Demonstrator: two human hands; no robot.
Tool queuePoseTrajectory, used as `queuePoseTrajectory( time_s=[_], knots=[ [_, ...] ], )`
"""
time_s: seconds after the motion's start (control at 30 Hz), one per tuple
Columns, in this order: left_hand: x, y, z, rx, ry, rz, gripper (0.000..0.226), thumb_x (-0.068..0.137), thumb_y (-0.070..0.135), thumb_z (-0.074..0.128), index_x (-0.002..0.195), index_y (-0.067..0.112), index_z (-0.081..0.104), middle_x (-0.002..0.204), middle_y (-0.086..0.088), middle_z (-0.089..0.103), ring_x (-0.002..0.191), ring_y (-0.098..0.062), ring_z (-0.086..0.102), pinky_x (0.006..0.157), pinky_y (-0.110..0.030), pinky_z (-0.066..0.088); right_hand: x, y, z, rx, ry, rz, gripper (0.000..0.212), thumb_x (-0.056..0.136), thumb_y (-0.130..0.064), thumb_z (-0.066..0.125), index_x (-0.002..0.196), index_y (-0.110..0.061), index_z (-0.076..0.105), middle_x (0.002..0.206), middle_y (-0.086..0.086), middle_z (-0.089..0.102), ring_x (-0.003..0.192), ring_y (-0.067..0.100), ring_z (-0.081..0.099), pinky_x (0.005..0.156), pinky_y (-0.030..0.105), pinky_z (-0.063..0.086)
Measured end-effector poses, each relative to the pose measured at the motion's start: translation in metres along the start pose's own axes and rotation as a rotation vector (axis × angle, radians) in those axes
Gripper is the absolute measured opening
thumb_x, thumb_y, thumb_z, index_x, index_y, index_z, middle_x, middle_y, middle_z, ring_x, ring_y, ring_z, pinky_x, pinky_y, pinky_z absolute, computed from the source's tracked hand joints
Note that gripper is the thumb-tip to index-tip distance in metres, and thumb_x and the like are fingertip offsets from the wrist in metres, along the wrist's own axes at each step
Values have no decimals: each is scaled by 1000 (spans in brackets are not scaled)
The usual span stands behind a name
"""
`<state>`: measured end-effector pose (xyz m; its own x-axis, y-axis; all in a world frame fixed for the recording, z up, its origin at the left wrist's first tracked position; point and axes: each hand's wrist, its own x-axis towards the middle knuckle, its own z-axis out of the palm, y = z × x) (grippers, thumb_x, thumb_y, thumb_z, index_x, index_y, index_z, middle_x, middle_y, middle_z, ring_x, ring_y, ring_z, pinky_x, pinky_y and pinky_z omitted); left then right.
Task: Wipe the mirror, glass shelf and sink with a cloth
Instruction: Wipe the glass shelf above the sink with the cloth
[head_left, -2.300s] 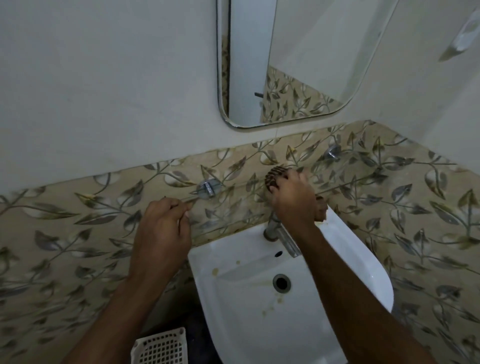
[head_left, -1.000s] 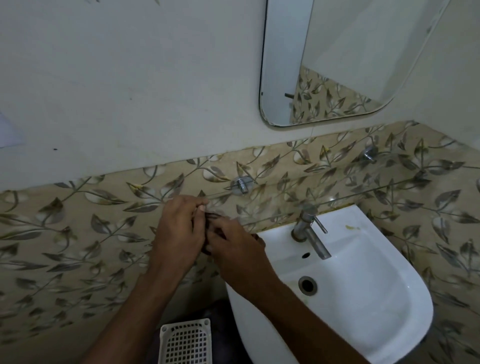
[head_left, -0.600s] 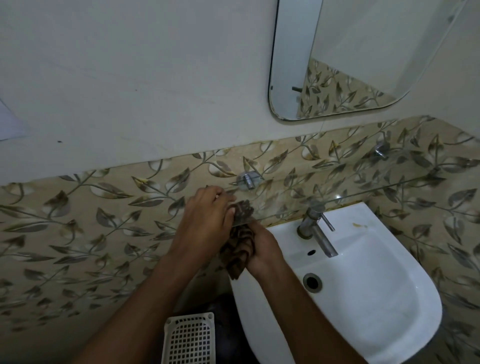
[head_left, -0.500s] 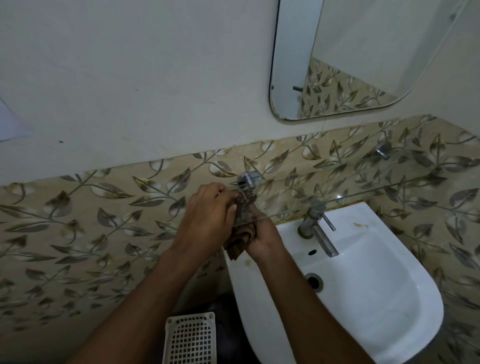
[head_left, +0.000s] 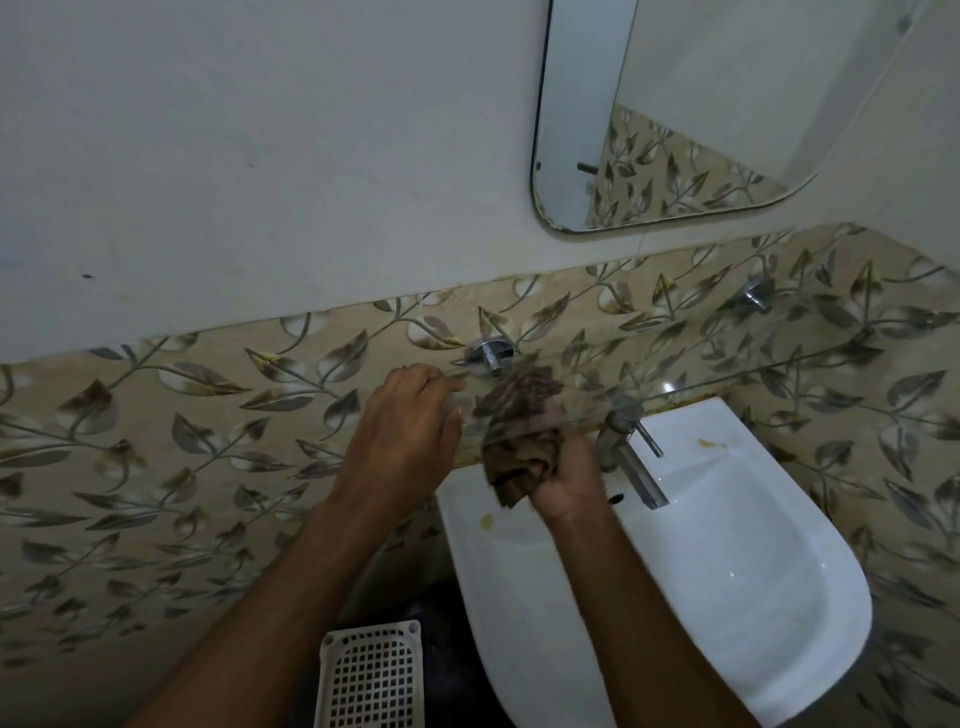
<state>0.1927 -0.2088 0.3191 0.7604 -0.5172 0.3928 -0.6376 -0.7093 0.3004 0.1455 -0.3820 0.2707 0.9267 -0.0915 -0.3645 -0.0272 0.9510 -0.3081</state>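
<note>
I see my right hand (head_left: 563, 473) clamped on a crumpled brown cloth (head_left: 519, 431) under the clear glass shelf (head_left: 727, 374), near its left end. My left hand (head_left: 400, 436) pinches the shelf's edge, fingers together, left of the glossy white sink (head_left: 727, 597).

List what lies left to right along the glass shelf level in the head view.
left hand → chrome shelf bracket → brown cloth → right hand → tap → second shelf bracket

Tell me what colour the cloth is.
Brown with darker stripes; the cloth shows in the head view.
</note>
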Motion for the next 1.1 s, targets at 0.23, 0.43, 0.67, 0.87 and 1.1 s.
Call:
queuePoseTrajectory(
  time_s=[0.23, 0.43, 0.67, 0.87, 1.1],
  knots=[
    [10, 9, 2, -13, -18, 41, 33, 96, 25, 51, 124, 12, 63, 117, -7, 62, 109, -26, 54, 92, -39, 46, -22, -7, -25, 53, -37, 209, 32, 102, -28, 43, 85, -4, 55, 45, -2, 50, 31, 14, 50, 31, 20, 40],
    [10, 9, 1, -30, -8, 33, 32, 96, 22, 54, 125, 14, 62, 118, -5, 62, 111, -24, 53, 92, -38, 45, -10, -48, -31, -8, 59, 16, 15, 86, -15, 63, 72, -12, 64, 57, -1, 54, 42, 9, 48, 39, 19, 39],
    [9, 7, -1, -39, -26, 21, 38, 95, 28, 46, 123, 10, 64, 115, -9, 62, 108, -28, 54, 90, -40, 48, -24, 26, -17, -206, 50, 107, 37, 98, -25, 49, 119, 2, 61, 91, 19, 68, 61, 25, 67, 46, 27, 54],
    [1, -2, -5, -45, 10, 3, 38, 94, 28, 47, 122, 11, 65, 112, -8, 61, 105, -26, 54, 88, -39, 47, -10, -51, -47, -110, 185, 118, 46, 96, -41, 45, 67, -7, 57, 56, -10, 31, 45, 5, 29, 43, 15, 16],
    [-2, 1, 5, -33, 52, 39, 27, 98, 19, 56, 122, 9, 64, 114, -10, 62, 108, -27, 53, 90, -37, 44, -27, 17, 7, -240, 40, 109, 47, 104, -24, 38, 84, 3, 69, 67, 14, 70, 49, 20, 67, 41, 20, 48]
  ],
)
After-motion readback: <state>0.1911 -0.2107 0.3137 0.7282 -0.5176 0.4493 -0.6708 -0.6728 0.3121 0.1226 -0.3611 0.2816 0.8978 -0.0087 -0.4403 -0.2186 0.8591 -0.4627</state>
